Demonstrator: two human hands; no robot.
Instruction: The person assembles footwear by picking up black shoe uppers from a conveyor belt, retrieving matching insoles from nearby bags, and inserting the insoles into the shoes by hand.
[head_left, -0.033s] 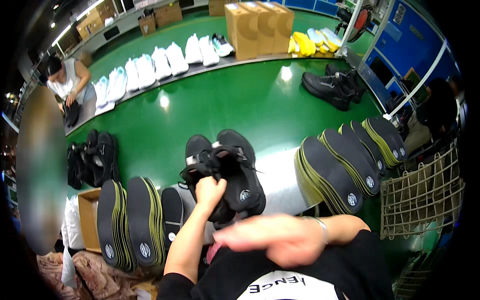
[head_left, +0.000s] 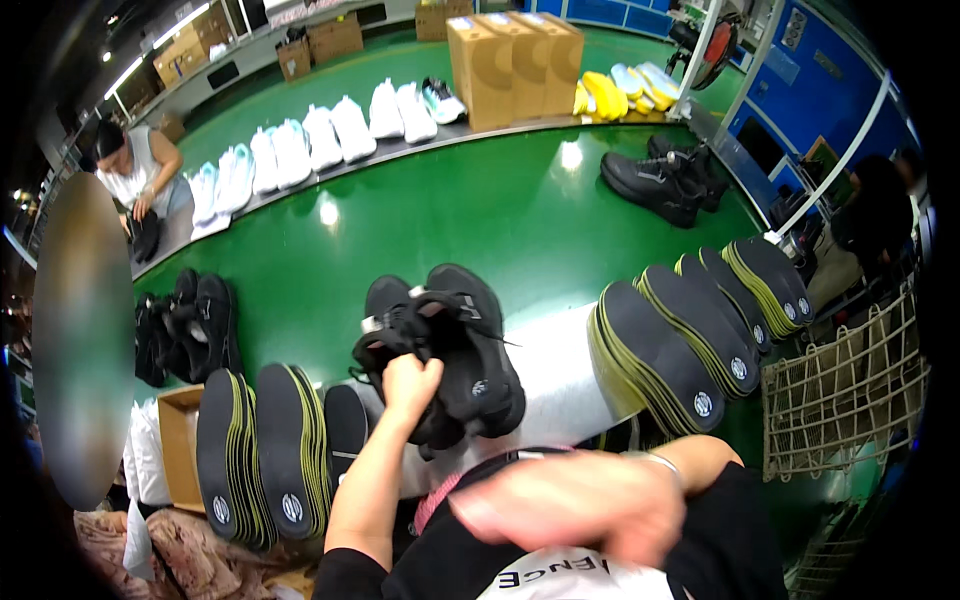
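My left hand (head_left: 412, 388) is closed on a pair of black lace-up shoes, gripping where their collars meet. The right shoe (head_left: 497, 372) of the pair has a dark insole with a pale round mark at its heel. Its partner (head_left: 385, 297) lies partly behind my fingers, laces hanging loose. Both toes point away from me, over the near metal edge (head_left: 556, 350) of the green surface. My right hand (head_left: 575, 500), smeared by motion, is in front of my torso, apart from the shoes; its fingers cannot be made out.
Stacks of dark insoles with yellow-green edges stand left (head_left: 285, 450) and right (head_left: 655, 350). More black shoes sit at left (head_left: 215, 320) and far right (head_left: 655, 185). White shoes (head_left: 320, 138), cardboard boxes (head_left: 485, 75) and yellow pieces (head_left: 605, 95) line the far edge. A co-worker (head_left: 140, 165) handles a dark shoe.
The shoes and my left hand have shifted slightly left in the view. My right hand has moved right and a little lower, away from the shoes.
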